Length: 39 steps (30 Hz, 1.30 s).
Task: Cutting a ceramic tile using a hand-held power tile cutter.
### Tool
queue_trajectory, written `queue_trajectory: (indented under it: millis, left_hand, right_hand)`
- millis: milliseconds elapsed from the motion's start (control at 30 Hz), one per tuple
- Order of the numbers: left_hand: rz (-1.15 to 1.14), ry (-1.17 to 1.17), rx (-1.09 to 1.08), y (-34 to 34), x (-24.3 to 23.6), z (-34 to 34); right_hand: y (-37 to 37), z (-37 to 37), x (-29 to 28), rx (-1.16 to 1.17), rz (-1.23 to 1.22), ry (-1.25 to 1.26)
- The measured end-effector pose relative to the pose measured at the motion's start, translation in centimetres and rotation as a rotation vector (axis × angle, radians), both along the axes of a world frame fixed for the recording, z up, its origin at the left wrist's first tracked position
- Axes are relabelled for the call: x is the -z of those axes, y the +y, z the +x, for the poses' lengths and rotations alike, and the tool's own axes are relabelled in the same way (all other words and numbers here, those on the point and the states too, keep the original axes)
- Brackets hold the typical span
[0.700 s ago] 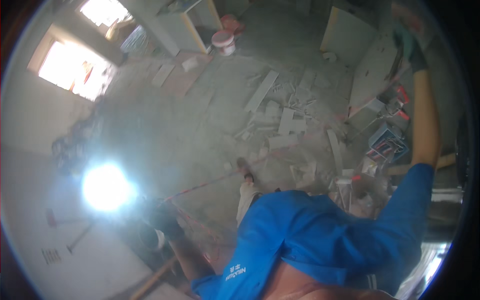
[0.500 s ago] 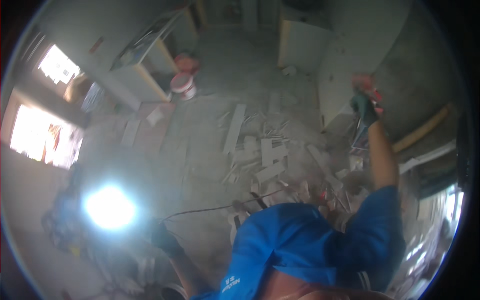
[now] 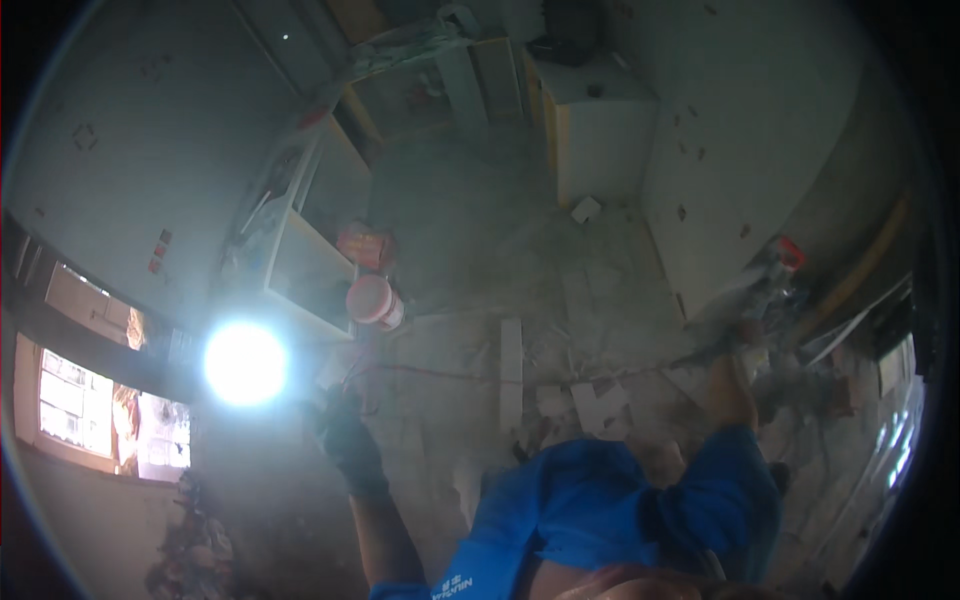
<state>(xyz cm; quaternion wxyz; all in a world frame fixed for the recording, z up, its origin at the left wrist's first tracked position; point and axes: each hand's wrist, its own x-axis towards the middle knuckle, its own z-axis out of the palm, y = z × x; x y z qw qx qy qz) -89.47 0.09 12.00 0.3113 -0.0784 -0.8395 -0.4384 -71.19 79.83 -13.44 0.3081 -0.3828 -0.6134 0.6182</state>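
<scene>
My left hand [image 3: 352, 440], in a dark glove, is closed round a lit lamp [image 3: 245, 363]; the glare hides the lamp's body and most of the fingertips. A thin reddish cable [image 3: 455, 376] runs from near this hand across to the right. On the right, my gloved right hand [image 3: 728, 345] is smeared by motion and haze. It appears closed on a dark tool with a red ring-shaped end [image 3: 787, 253], close to the lower part of the pale wall [image 3: 760, 150]. The tool's exact kind does not show.
A white bucket with a pink lid [image 3: 373, 302] stands beside an open cabinet frame [image 3: 315, 260], with an orange-red bag [image 3: 365, 245] behind. A pale cabinet [image 3: 605, 140] is against the right wall. Board offcuts [image 3: 598, 405] litter the dusty floor. Windows [image 3: 75, 400] are at left.
The view has tilted up, showing more of the far room. The lamp has moved along with my left hand. My right hand has come lower and nearer, and the air there looks hazier.
</scene>
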Motion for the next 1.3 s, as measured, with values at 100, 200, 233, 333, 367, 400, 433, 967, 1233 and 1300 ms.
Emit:
queue_trajectory:
  millis: [100, 200, 233, 333, 367, 400, 433, 967, 1233, 1300]
  left_hand:
    - [0.332, -0.135, 0.154, 2.8, -0.1, -9.5]
    - [0.795, -0.19, 0.431, 5.6, 0.0, -19.2]
    - [0.684, -0.153, 0.504, 6.5, 0.1, -22.1]
    - [1.068, -0.247, 0.863, 8.7, 3.5, -33.2]
    - [1.071, -0.259, 0.885, 9.1, 3.9, -36.6]
    - [1.065, -0.274, 0.922, 12.9, 2.8, -40.7]
    - [1.053, -0.296, 0.969, 14.3, 3.0, -44.3]
    - [0.972, -0.549, 1.261, 44.6, 0.8, -89.3]
    - [0.945, -0.658, 1.252, 59.2, 1.0, -101.1]
    - [0.96, -0.718, 1.243, 62.7, 2.2, -103.8]
  right_hand:
    - [1.0, -3.2, -3.4, 0.088, 0.039, 0.024]
    - [1.2, -7.5, -6.4, 0.199, 0.076, 0.072]
    - [0.8, -8.7, -7.1, 0.238, 0.086, 0.084]
    - [-1.6, -12.2, -7.7, 0.364, 0.109, 0.116]
    - [-2.8, -12.8, -8.0, 0.412, 0.115, 0.116]
    - [-3.9, -14.9, -8.6, 0.454, 0.117, 0.13]
    - [-5.5, -16.9, -8.5, 0.509, 0.116, 0.145]
    - [-1.7, -54.9, -9.6, 0.945, 0.118, 0.244]
    - [14.5, -73.1, -11.9, 1.032, 0.083, 0.241]
    - [17.4, -76.3, -12.5, 1.061, 0.094, 0.207]
